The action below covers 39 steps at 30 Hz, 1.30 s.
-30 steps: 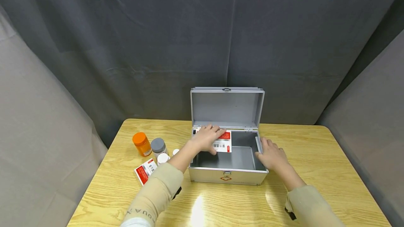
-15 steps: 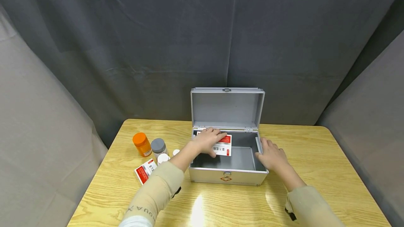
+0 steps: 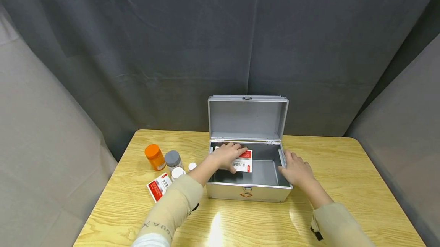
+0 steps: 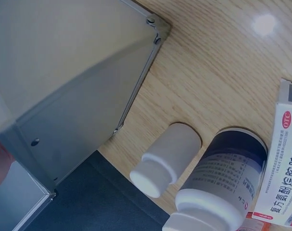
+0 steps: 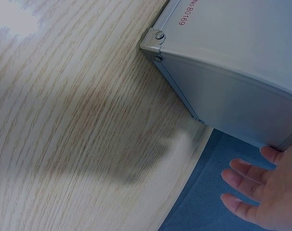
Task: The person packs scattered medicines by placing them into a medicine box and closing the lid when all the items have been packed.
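"Case of silver metal (image 3: 225,191), hinged: steady?"

"Looks it. Right hand (image 3: 296,168) rests at its right rim, thumb at the edge, other fingers fairly straight, not clenched. Light pressure should be enough to stop skidding."

"And the flat red-and-white cardboard carton (image 3: 243,163)?"

"Within the case, left half, printed face up. Left hand (image 3: 224,158) has it gripped: thumb at the near edge, fingers across the top. Best keep it level, off the side wall, and let go only once it bears on the case floor. Can't tell if it's down yet. Then lift straight up so knuckles miss the raised grey lid (image 3: 247,119)."

"Changes since half a second back?"

"Second red-and-white carton (image 3: 159,187) on the yellow wooden bench (image 3: 264,224): same. Right hand: same. Gripped carton: lower in view, farther from the back rim; left hand slightly lower too. Orange plastic bottle (image 3: 154,157): unmoved."
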Tool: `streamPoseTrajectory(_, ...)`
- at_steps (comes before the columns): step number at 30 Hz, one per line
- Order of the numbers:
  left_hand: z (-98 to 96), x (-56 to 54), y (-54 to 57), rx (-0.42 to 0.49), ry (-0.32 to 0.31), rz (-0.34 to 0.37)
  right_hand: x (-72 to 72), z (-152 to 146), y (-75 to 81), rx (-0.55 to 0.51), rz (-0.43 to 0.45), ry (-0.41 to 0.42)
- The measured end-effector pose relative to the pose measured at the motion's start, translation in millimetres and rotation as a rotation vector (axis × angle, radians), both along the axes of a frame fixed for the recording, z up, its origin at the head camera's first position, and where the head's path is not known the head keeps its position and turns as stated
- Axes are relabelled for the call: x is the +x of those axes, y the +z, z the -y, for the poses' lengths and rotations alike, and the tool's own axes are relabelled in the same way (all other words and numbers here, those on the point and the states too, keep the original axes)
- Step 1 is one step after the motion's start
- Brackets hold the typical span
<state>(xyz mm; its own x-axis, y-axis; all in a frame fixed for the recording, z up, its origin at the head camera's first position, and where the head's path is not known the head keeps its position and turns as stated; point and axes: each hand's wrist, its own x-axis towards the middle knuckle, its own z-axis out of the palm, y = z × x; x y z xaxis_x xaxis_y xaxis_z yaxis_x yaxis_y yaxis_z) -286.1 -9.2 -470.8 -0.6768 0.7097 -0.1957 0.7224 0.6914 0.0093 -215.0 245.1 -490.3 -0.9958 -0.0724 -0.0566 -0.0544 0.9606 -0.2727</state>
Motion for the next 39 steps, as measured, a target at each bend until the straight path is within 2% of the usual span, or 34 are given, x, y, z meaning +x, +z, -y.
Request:
streamPoseTrajectory(10, -5.2, -1.4, -9.2, -0.023, 0.021, 0.039, 0.7, 0, -0.2, -0.007, -0.015, 0.000)
streamPoseTrajectory(19, -7.1, -2.1, -18.0, -0.053, -0.007, 0.008, 0.6, -1, -1.6, -0.009, -0.009, 0.001)
streamPoseTrajectory(29, -8.2, -1.9, -20.3, -0.037, 0.000, 0.018, 0.5, 0, 0.8, 0.000, 0.012, 0.002)
streamPoseTrajectory(39, -7.3, -1.3, -28.2, -0.088, 0.006, 0.033, 1.3, 1, 1.5, -0.005, 0.021, 0.003)
